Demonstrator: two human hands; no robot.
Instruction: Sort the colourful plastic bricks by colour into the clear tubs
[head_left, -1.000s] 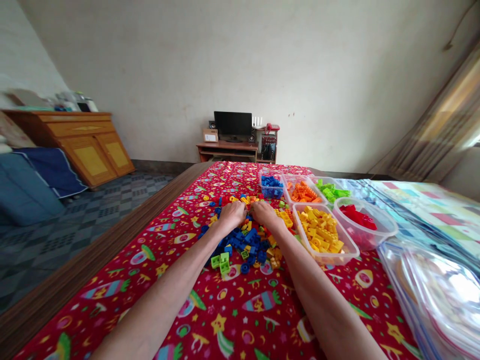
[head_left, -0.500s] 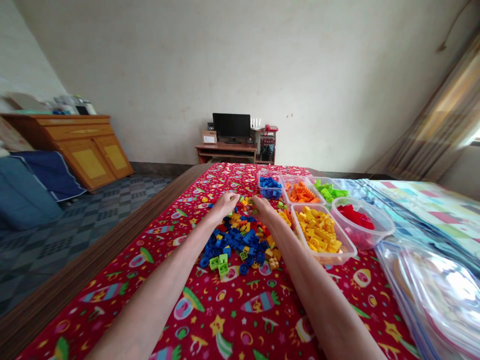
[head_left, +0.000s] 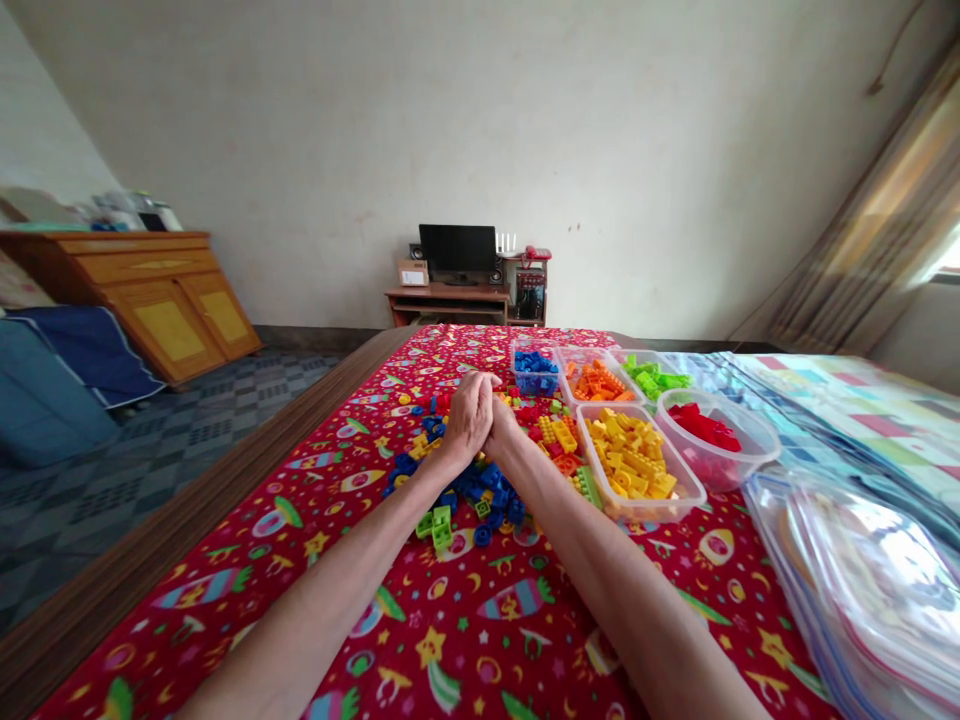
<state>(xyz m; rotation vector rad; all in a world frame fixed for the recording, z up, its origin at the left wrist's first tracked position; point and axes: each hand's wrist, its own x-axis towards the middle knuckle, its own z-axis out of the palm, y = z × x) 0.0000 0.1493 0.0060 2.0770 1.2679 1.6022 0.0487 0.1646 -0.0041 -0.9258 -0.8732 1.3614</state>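
Observation:
My left hand (head_left: 469, 412) and my right hand (head_left: 504, 432) are raised and pressed together in a cup above a loose pile of mixed toy bricks (head_left: 480, 488), mostly blue with some yellow, green and red. The left hand's fingers curl over the right hand and hide most of it. Whatever sits between the palms is hidden. Both forearms stretch across the red patterned tablecloth (head_left: 480, 640).
To the right of the pile stand clear tubs of blue (head_left: 535, 372), orange (head_left: 598, 381), green (head_left: 651, 377) and yellow bricks (head_left: 634, 462), and a round bowl of red ones (head_left: 750, 455). Clear plastic bags (head_left: 862, 580) lie at the near right. The table's left edge drops to a tiled floor.
My hands were spread on the far side of the pile. They drew together, closed against each other and lifted off the bricks toward me.

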